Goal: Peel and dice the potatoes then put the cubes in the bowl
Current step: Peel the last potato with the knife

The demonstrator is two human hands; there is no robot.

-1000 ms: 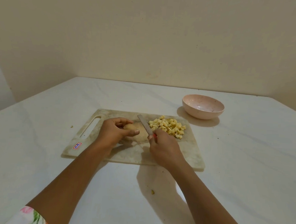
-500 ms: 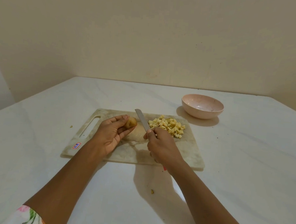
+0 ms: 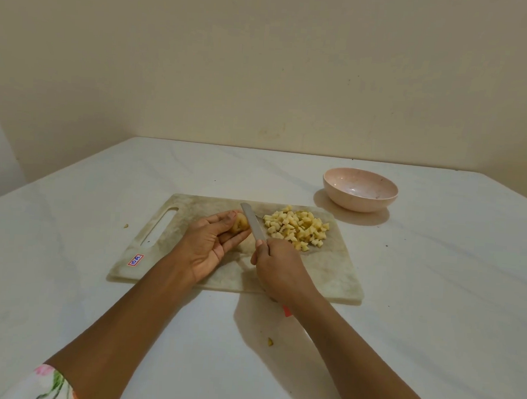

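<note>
**Potato piece lifted off the board for the knife**

The potato piece [image 3: 240, 223] now sits above the cutting board [image 3: 328, 274], cradled at the fingertips of the left hand [image 3: 213, 245], which lies palm up. A second ago that hand was palm down, pressing the piece to the board. This looks like a switch from chopping to peeling or trimming in the hand.

The piece is a small, nearly round lump. Any long axis is too slight to call, though its pale face turns toward the blade. The knife [image 3: 253, 223] lies just beside it, perhaps touching. Its long axis runs from near right to far left, with the tip pointing away toward the board's far edge.

The right hand [image 3: 278, 268] grips the handle, and a red end shows below the wrist. The potato cubes [image 3: 297, 229] are heaped on the board to the right. The pink bowl [image 3: 360, 189] stands apart on the desk [image 3: 435, 302] and holds no cubes.
</note>
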